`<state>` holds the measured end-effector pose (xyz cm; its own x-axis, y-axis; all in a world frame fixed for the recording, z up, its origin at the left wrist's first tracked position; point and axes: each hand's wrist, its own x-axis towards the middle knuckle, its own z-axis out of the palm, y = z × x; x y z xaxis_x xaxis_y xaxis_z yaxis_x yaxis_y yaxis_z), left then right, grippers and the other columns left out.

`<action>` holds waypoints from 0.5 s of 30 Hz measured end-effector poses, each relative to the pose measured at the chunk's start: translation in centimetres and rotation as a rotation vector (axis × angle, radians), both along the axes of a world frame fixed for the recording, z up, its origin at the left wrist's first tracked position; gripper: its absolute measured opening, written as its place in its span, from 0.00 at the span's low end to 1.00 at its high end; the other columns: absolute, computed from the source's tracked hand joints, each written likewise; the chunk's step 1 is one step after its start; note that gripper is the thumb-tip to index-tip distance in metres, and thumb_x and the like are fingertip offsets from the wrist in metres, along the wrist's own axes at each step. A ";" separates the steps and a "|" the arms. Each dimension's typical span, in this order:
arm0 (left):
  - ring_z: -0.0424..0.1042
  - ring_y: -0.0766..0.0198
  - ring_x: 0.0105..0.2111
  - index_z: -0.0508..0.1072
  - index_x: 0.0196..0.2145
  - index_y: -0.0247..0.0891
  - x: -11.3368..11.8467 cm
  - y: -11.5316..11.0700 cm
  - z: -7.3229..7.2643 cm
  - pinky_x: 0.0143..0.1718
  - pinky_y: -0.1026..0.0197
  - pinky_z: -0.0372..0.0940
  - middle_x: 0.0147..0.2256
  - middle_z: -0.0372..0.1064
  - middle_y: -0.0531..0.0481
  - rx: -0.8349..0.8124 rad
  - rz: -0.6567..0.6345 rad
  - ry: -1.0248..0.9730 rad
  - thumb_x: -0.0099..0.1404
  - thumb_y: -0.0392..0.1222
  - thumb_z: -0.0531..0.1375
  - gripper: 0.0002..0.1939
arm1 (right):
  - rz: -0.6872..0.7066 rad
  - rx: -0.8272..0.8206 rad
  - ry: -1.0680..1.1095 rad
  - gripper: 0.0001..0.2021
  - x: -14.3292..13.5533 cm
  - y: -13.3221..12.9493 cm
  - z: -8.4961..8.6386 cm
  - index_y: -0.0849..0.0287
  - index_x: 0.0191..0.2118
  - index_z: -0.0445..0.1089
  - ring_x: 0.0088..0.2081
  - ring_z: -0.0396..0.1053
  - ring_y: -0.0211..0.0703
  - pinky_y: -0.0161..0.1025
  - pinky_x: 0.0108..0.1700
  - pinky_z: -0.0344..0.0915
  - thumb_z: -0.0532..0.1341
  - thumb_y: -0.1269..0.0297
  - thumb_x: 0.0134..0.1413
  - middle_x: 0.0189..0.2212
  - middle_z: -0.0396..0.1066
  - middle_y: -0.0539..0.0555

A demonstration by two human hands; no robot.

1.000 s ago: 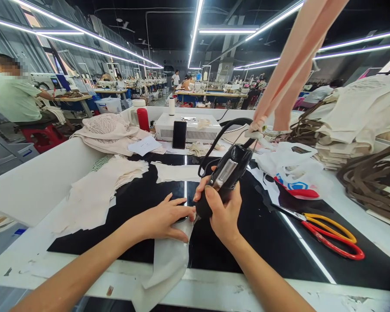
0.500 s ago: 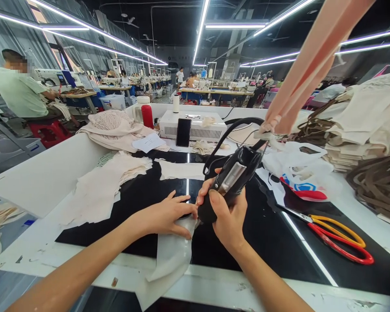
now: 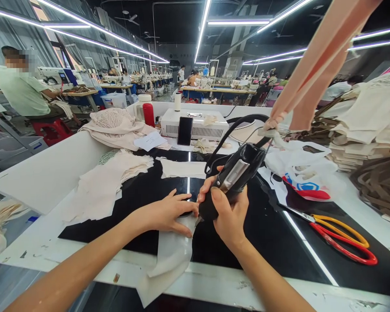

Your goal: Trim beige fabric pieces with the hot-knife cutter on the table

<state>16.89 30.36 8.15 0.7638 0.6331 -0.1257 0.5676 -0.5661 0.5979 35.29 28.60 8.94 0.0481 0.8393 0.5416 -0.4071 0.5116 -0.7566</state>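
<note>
My right hand is wrapped round a black corded hand tool with a silver plate on its side. The tool leans, its lower end down near the worktop and its top tied to a hanging pink strap. My left hand lies with fingers spread on a pale strip of fabric, its fingertips close beside the tool's lower end. That strip runs from under my left hand over the table's front edge and hangs down. The tool's tip is mostly hidden behind its body and my fingers.
A black glossy board covers the white table. Pale fabric pieces are stacked left, and another strip lies beyond my hands. Scissors and a plastic bag are right. A phone leans against a white box.
The camera view has shifted slightly. Both hands and the tool hold nearly the same place over the fabric strip, and the pink strap has swung a little to the right.
</note>
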 end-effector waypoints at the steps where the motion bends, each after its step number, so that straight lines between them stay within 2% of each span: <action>1: 0.46 0.44 0.74 0.71 0.56 0.49 -0.1 0.0 0.0 0.70 0.23 0.28 0.62 0.67 0.49 0.002 -0.004 0.000 0.68 0.52 0.68 0.22 | 0.006 0.001 0.001 0.12 0.0 0.0 0.1 0.50 0.45 0.66 0.26 0.70 0.38 0.37 0.31 0.71 0.69 0.58 0.63 0.32 0.73 0.44; 3: 0.46 0.44 0.74 0.71 0.56 0.49 -0.2 0.1 -0.1 0.70 0.24 0.29 0.62 0.67 0.49 0.002 -0.006 -0.005 0.68 0.53 0.67 0.21 | 0.018 0.000 0.008 0.12 0.0 -0.2 0.3 0.49 0.46 0.66 0.26 0.70 0.38 0.37 0.31 0.70 0.69 0.58 0.63 0.32 0.73 0.44; 8: 0.45 0.45 0.74 0.70 0.59 0.52 -0.2 0.1 -0.2 0.70 0.25 0.28 0.62 0.68 0.49 -0.009 -0.014 -0.030 0.68 0.54 0.68 0.24 | 0.032 -0.005 0.025 0.20 0.0 -0.9 0.5 0.48 0.54 0.64 0.25 0.70 0.39 0.39 0.30 0.71 0.70 0.56 0.61 0.32 0.73 0.45; 15: 0.47 0.44 0.74 0.71 0.57 0.49 0.2 0.2 -0.1 0.69 0.23 0.30 0.61 0.69 0.46 0.013 -0.012 0.001 0.67 0.51 0.69 0.23 | 0.028 -0.029 0.000 0.17 -0.2 -1.1 -0.2 0.49 0.51 0.65 0.26 0.69 0.39 0.39 0.31 0.71 0.69 0.55 0.62 0.33 0.73 0.46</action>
